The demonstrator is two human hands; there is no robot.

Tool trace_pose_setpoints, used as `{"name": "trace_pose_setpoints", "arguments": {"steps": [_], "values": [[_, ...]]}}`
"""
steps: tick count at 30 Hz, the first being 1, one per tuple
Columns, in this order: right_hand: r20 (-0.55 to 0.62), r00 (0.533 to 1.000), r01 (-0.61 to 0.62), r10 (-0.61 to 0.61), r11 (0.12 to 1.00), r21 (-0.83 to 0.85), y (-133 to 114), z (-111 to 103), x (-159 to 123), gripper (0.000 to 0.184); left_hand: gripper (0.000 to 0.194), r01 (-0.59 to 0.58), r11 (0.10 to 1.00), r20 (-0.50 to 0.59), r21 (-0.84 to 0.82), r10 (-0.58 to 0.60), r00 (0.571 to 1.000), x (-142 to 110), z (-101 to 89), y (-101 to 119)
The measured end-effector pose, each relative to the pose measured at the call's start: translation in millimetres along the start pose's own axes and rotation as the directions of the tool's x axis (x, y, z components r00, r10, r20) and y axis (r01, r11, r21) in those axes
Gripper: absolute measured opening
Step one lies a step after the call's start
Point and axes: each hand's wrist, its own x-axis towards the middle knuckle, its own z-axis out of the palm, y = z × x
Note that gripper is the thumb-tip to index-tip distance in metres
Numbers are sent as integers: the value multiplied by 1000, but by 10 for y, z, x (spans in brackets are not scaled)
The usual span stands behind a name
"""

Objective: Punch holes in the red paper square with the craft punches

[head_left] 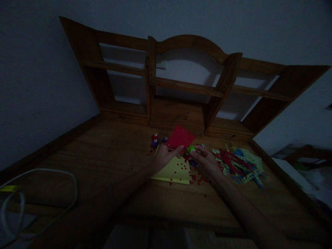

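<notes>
My left hand [166,155] pinches the lower edge of a red sheet of paper [178,137], its thumb lying on top. Small notches and holes run along the sheet's borders. Between the fingers of my right hand [206,159] is a small green craft punch [191,149], right by the paper's lower right edge. Whether the paper sits inside the punch's slot I cannot tell. Below my hands lies a yellow sheet [168,170], sprinkled with small red paper cutouts [181,165]. A purple punch [155,143] and a red punch [155,136] stand left of the red sheet.
A heap of punched paper strips [240,164] in red, blue and pale yellow covers the right of the wooden table [109,148]. Behind rises a wooden shelf unit [181,86]. A white cable [75,183] loops at the lower left. The room is dim.
</notes>
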Motion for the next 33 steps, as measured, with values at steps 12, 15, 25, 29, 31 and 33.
{"name": "trace_pose_setpoints", "arguments": {"steps": [12, 15, 25, 29, 31, 33], "values": [[30, 1000, -7, 10, 998, -68, -24, 22, -22, 28, 25, -29, 996, -14, 84, 30, 999, -65, 3, -56], [53, 999, 0, 4, 997, -77, -32, 18, -27, 28, 24, -28, 997, -12, 72, 29, 1000, -85, 6, -46], [10, 1000, 11, -11, 1000, -20, -34, 27, -22, 28, 26, -20, 997, 39, 70, 17, 999, -93, 1, 1], [-10, 999, 31, -31, 999, 33, -25, 30, -12, 26, 23, -20, 997, 28, 74, 18, 999, -103, 15, 45], [14, 1000, 17, -18, 999, 28, -22, 29, -17, 25, 23, -23, 995, 31, 102, 20, 999, -106, 16, 46], [35, 999, 5, -5, 1000, 3, -18, 22, -26, 25, 24, -34, 990, 46, 134, 28, 999, -106, 10, 33]]}}
